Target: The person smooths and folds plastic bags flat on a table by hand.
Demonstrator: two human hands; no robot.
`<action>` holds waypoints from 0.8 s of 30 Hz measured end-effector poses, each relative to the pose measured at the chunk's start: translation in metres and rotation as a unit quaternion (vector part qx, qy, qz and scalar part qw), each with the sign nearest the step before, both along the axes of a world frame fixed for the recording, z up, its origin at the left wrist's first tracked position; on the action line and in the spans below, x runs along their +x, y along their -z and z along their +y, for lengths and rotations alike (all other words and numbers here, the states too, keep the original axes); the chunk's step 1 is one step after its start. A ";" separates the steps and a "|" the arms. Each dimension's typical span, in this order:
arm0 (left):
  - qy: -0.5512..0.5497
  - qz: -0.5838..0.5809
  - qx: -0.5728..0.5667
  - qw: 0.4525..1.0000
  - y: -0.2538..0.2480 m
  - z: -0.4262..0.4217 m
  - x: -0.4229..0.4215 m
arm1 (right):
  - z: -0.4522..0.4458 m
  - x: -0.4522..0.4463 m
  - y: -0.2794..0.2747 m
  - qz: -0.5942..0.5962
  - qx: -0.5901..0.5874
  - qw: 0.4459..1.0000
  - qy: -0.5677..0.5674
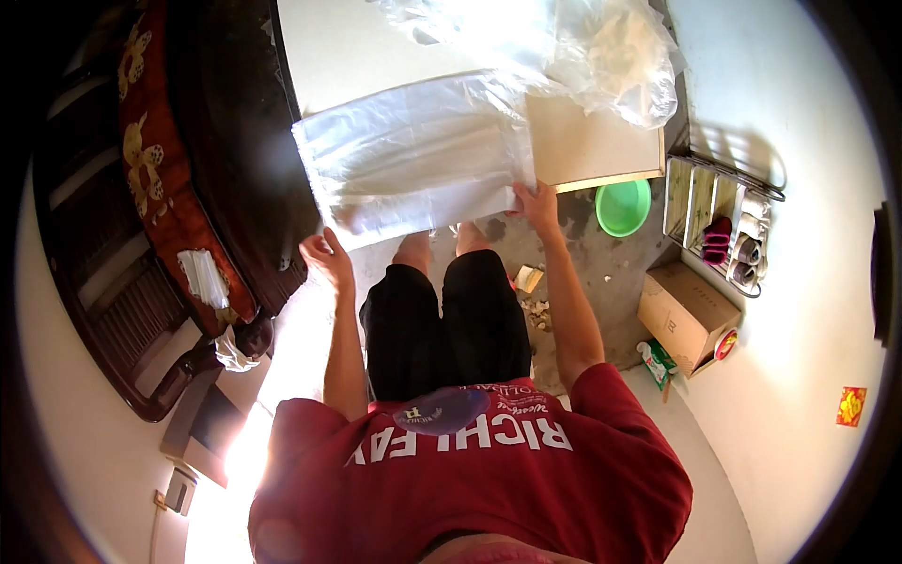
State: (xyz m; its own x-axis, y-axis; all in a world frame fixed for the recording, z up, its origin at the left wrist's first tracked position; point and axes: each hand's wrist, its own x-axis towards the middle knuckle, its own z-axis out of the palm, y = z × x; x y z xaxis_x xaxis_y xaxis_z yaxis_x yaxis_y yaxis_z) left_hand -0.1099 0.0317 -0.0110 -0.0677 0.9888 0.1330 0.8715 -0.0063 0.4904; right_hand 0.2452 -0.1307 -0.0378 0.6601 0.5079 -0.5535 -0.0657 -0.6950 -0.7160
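A flat, clear plastic bag (413, 155) is stretched out in front of me, partly over the edge of a pale tabletop (357, 47). My left hand (329, 261) pinches its near left corner. At the near right corner, my right hand (536, 205) grips it between thumb and fingers. The bag looks wrinkled, with a folded band along its near side. Beyond it, a crumpled heap of clear plastic (611, 56) lies on the table and partly overhangs a tan board surface (601, 141).
A green basin (623, 207) stands on the floor to the right, near a shoe rack (719, 221) and a cardboard box (691, 315). Small scraps (537, 315) lie by my legs. On the left is a dark wooden bench (141, 310) with a red patterned cover (155, 179).
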 end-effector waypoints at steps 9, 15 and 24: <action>0.017 -0.515 -0.682 0.518 -0.015 -0.105 0.108 | 0.031 -0.004 -0.058 0.153 0.052 0.979 0.125; -0.279 -0.722 -0.515 0.369 -0.024 -0.071 0.171 | 0.030 0.004 -0.059 0.191 0.002 0.974 0.122; -0.366 -0.633 -0.415 0.542 0.007 -0.062 0.163 | -0.044 -0.055 0.052 0.134 0.176 0.966 0.137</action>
State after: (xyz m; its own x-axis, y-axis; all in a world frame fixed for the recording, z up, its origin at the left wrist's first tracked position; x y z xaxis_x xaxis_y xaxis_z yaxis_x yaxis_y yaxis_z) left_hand 0.0531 -0.0303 -0.0175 -0.0007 0.3203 -0.9473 -0.5452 0.7940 0.2689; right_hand 0.1906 -0.1751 -0.0902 0.6539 0.5226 -0.5471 -0.4274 -0.3416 -0.8371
